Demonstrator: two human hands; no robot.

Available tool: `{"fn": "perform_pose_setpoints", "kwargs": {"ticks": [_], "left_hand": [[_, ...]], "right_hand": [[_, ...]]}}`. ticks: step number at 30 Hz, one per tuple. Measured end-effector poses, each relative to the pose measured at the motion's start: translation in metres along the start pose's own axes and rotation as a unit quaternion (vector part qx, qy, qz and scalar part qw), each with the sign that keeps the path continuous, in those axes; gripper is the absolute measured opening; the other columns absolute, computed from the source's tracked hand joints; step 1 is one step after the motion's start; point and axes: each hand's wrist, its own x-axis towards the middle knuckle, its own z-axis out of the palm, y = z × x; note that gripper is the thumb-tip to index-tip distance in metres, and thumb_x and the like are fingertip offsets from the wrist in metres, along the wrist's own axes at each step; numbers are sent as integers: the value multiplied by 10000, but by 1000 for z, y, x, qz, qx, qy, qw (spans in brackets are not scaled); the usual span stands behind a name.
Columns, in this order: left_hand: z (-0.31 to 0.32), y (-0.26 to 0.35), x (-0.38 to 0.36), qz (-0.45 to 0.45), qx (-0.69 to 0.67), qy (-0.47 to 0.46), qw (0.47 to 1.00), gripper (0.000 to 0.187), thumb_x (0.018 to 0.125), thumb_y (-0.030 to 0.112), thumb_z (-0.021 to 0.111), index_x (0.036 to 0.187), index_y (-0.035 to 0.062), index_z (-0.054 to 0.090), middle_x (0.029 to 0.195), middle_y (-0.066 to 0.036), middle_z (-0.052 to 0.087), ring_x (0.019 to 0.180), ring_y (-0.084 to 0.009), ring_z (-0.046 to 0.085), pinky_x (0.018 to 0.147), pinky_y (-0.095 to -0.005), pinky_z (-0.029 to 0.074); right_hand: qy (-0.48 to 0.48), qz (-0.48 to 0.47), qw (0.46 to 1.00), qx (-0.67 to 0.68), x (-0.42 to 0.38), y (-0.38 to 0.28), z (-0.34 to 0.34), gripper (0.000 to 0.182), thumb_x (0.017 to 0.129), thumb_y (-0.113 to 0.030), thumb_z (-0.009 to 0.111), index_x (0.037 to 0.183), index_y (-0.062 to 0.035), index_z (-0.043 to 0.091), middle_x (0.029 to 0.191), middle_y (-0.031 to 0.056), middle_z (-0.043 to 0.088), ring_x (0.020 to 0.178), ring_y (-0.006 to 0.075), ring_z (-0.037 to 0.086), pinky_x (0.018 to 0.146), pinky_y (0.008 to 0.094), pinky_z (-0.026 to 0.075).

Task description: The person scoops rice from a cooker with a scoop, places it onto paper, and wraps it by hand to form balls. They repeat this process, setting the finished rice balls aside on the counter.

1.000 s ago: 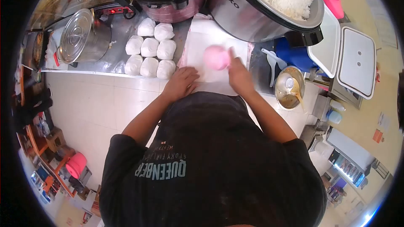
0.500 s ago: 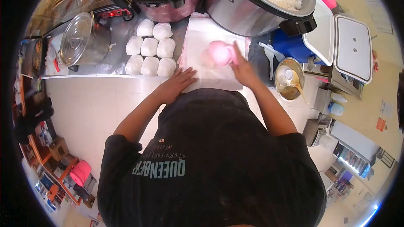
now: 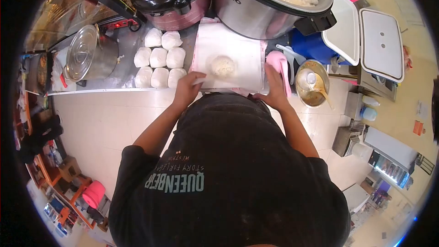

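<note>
A round mound of white rice [image 3: 223,67] lies on a stack of white wrapping paper [image 3: 228,39] at the counter's front edge. My left hand [image 3: 186,91] is closed on the paper's near left corner, which is slightly raised. By the near right corner, my right hand [image 3: 275,90] has its fingers stretched along the paper's edge and its thumb apart. Just beyond those fingers rests a pink bowl-like mould [image 3: 279,65], tilted on the counter. To the left of the paper sit several white wrapped packets [image 3: 158,57] in rows.
A large rice cooker [image 3: 256,13] full of rice and a pink cooker [image 3: 178,16] stand behind the paper. At right are a metal bowl [image 3: 307,96] with a spoon, white spatulas [image 3: 292,54] and a blue container [image 3: 315,48]. A lidded pot [image 3: 98,52] is far left.
The pink mould has moved off the paper to the right, leaving the rice mound uncovered. My right hand has let go of it. My left hand now grips the paper's corner.
</note>
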Motion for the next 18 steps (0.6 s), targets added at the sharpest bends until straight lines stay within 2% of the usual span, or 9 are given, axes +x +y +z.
{"fn": "perform_pose_setpoints", "kwargs": {"ticks": [1,4,7,8,9,12,13,16,18], "left_hand": [[3,5,6,-34,-51,38,997,217,931,50,722,1142,6,700,1041,-158,758,956,-277,738,836,-347,552],[15,-6,23,-186,-119,78,972,209,964,128,727,1080,-43,704,951,-145,756,923,-200,708,839,-336,547],[15,-2,24,-86,-99,24,991,288,994,229,721,1040,-55,703,887,-121,741,825,-184,684,776,-330,534],[13,1,21,-113,-67,-3,991,276,998,221,712,1046,-51,707,901,-137,748,825,-196,697,771,-339,537],[5,18,19,-140,-35,-30,989,266,1001,214,703,1052,-47,710,916,-153,754,825,-208,710,767,-347,540],[12,-1,-2,-136,-32,-45,989,290,1017,242,678,1018,-46,713,862,-161,749,777,-220,709,717,-363,527],[14,-6,-6,-122,-47,-39,991,311,1023,260,670,997,-48,713,827,-157,742,753,-220,702,695,-367,519],[18,-9,-1,-207,-74,0,976,392,1046,312,631,919,-50,710,716,-147,701,672,-204,662,622,-384,474],[22,-7,13,-195,-2,8,981,419,1039,332,607,847,-30,696,688,-181,677,601,-322,625,589,-441,442]], "right_hand": [[0,9,999,49,7,-6,9,989,693,-175,924,1541,-45,433,1575,227,448,1486,395,404,1226,473,328],[7,51,982,179,20,31,46,605,809,-157,858,1356,-42,628,1355,214,641,1312,339,584,1108,429,445],[11,163,940,301,21,48,53,305,951,-156,745,1225,-26,708,1121,150,749,1084,239,696,968,371,528],[13,211,916,340,21,48,52,238,997,-157,704,1192,-22,723,1046,122,772,1008,203,718,923,350,548],[51,155,928,335,16,47,53,292,1052,-266,649,1108,7,734,888,106,741,828,131,661,778,348,541],[10,220,959,179,3,25,21,450,1063,-368,619,974,62,716,744,105,660,744,118,589,692,366,498],[5,213,965,151,-2,42,30,567,1059,-456,591,919,85,688,646,91,566,679,117,518,630,400,452],[72,197,962,176,-2,56,52,583,1051,-482,584,875,66,679,625,104,561,626,163,515,623,418,459],[82,229,962,123,10,47,53,572,1042,-466,591,828,61,651,625,134,570,609,231,547,629,432,464]]}}
